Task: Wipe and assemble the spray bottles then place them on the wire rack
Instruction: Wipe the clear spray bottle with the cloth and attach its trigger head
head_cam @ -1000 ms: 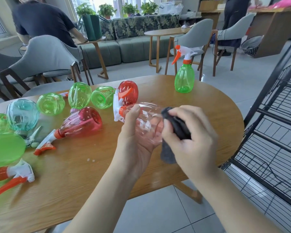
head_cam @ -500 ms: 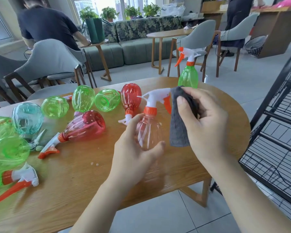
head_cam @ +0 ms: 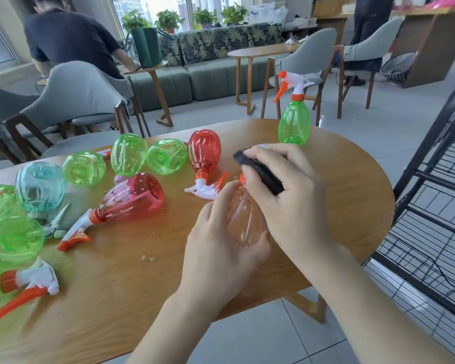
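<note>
At frame centre, the left hand [head_cam: 221, 248] grips a clear pink spray bottle [head_cam: 243, 219]; the right hand [head_cam: 286, 195] presses a dark cloth [head_cam: 260, 172] around its top. No label is legible.

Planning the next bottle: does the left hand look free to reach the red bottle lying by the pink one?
Probably not yet: the left hand grips the clear bottle. The path to the red bottle looks open.

left hand [head_cam: 221, 248] gripping, right hand [head_cam: 286, 195] pinching

The right hand [head_cam: 286, 195] and dark cloth [head_cam: 263, 174] hide the clear bottle's [head_cam: 244, 219] spray head.
</note>
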`<state>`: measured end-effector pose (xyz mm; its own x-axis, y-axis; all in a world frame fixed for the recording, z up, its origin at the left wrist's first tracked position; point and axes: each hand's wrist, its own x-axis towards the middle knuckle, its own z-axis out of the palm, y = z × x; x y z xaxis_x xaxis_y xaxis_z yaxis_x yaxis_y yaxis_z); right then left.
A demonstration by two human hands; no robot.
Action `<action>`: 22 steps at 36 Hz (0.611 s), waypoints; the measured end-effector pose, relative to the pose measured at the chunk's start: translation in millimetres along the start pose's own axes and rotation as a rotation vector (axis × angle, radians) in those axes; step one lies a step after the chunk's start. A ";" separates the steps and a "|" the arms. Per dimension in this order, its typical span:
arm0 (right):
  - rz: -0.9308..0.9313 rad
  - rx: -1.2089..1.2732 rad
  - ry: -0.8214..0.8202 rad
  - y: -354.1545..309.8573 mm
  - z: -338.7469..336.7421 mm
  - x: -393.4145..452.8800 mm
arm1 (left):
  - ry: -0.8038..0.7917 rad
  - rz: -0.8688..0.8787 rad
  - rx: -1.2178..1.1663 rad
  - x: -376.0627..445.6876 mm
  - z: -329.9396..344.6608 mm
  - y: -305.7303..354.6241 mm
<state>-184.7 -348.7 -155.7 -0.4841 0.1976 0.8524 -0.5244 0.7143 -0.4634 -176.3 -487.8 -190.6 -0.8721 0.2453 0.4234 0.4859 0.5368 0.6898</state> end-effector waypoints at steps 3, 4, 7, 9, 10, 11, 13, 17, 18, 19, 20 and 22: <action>0.004 -0.079 0.020 8.6 -4.4 0.7 | 0.018 -0.007 -0.007 0.5 0.5 1.2; 0.030 -0.110 0.035 13.2 -7.0 1.3 | 0.028 -0.009 -0.011 0.5 0.7 1.3; 0.126 -0.166 0.091 28.7 -15.1 3.6 | 0.029 -0.004 -0.022 0.1 -0.1 0.1; 0.159 -0.164 0.111 33.9 -17.8 4.3 | 0.015 0.008 -0.017 0.3 -1.4 -0.6; 0.165 -0.156 0.113 33.8 -17.7 3.8 | 0.011 0.009 -0.017 0.4 -1.7 -0.8; 0.162 -0.147 0.115 32.0 -16.7 2.9 | 0.010 0.009 -0.018 0.5 -1.7 -0.8; 0.128 -0.127 0.107 25.6 -13.0 0.1 | 0.009 0.009 -0.019 0.7 -1.1 -0.8; 0.021 -0.055 0.029 14.1 -3.2 -3.4 | 0.018 0.008 -0.035 1.5 -1.0 -3.2; 0.001 -0.044 0.014 12.7 -1.7 -3.5 | 0.022 0.003 -0.048 1.8 -1.5 -3.9; -0.014 -0.044 0.006 12.3 -1.1 -3.4 | 0.025 -0.001 -0.059 2.0 -2.1 -4.4; -0.021 -0.058 0.003 13.4 -1.4 -2.9 | 0.027 0.001 -0.066 2.1 -2.6 -5.0; 0.006 -0.113 0.018 18.5 -4.8 -1.0 | 0.031 0.009 -0.076 1.7 -3.2 -6.6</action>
<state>-190.5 -332.5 -164.0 -0.4737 0.2133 0.8545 -0.4386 0.7843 -0.4389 -180.8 -493.5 -192.6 -0.8660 0.2245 0.4469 0.4979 0.4711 0.7282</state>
